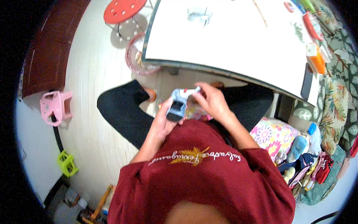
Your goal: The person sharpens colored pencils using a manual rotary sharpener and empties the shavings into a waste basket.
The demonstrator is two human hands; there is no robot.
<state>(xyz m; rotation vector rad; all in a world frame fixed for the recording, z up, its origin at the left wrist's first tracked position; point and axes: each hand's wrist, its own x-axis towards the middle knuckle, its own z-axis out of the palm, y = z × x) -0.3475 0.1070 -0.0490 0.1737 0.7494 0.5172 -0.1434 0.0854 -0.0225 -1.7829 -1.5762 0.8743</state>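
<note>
In front of my waist, my left hand (166, 120) grips a small light-blue and white item with black patches (178, 105); its exact kind is unclear. The fingers curl around its lower end, where a rounded dark part faces up. A red spot marks the white upper part. From the right, my right hand (214, 100) pinches the white tip of the same item between thumb and fingers. Both hands are over my lap, between my spread knees. Something colourful and patterned lies below them, partly hidden by my hands.
A white-topped table (209, 44) stands ahead, bearing a clear plastic piece (199, 15) and an orange-and-white packet (316, 59). Beside it are a pink basket (136, 56) and a red stool (125, 9). Pink (56, 108) and green (67, 163) small stools stand left. Clothes (305, 168) lie piled at right.
</note>
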